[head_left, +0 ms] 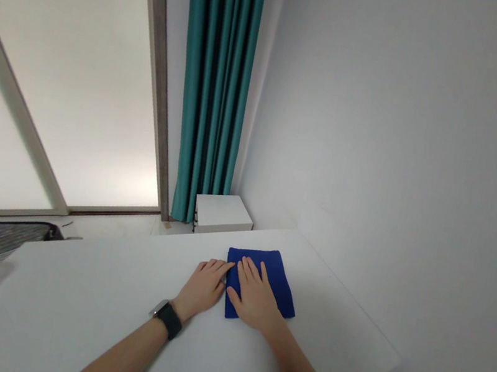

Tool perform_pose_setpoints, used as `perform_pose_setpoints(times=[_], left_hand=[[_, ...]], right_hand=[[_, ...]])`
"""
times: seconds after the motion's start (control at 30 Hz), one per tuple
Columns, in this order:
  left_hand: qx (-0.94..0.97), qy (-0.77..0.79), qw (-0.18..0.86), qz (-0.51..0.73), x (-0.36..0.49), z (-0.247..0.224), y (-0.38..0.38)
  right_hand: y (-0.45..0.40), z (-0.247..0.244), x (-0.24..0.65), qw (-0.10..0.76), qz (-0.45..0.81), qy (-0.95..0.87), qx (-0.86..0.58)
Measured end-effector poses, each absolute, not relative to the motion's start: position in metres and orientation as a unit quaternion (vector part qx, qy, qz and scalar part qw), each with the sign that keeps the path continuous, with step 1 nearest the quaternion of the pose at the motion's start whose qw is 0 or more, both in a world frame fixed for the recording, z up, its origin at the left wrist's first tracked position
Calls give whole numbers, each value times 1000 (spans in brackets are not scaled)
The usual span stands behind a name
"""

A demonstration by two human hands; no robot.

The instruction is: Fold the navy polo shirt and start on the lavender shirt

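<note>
The flat, relaxed fingers point(250, 270) of the right hand point(255, 300) rest open on a folded royal-blue cloth point(279, 283), grasping nothing. The open left hand point(203, 287) lies just beside it, fingertips touching the cloth's left edge. The cloth sits on a smooth white tabletop point(84, 298). A black-strapped wristwatch point(168, 319) circles the left wrist. Far off stand a white low cabinet point(223, 212) and a teal curtain point(213, 80).

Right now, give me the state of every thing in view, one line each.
Blue cloth: folded, lying flat on the white table
Right hand: open, flat on the cloth
Left hand: open, flat on the table, fingertips at the cloth's edge
Black smartwatch: strapped on the left wrist
Teal curtain: hanging straight
</note>
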State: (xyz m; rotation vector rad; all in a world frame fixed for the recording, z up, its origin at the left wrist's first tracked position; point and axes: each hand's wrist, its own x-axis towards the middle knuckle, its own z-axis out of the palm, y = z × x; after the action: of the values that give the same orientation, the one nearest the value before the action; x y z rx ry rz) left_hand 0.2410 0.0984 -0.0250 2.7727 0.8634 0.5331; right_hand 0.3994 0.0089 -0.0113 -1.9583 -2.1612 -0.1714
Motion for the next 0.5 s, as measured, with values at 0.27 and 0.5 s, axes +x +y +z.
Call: perform_pose_setpoints(times=[0.27,0.5], left_hand=[[934,292,103,179,237,-28,101],[932,264,131,212,232,-31,101]], right_hand=[[-14,-18,350,114,-65,-691,-711],[-7,-22,388,109,-72,-734,-666]])
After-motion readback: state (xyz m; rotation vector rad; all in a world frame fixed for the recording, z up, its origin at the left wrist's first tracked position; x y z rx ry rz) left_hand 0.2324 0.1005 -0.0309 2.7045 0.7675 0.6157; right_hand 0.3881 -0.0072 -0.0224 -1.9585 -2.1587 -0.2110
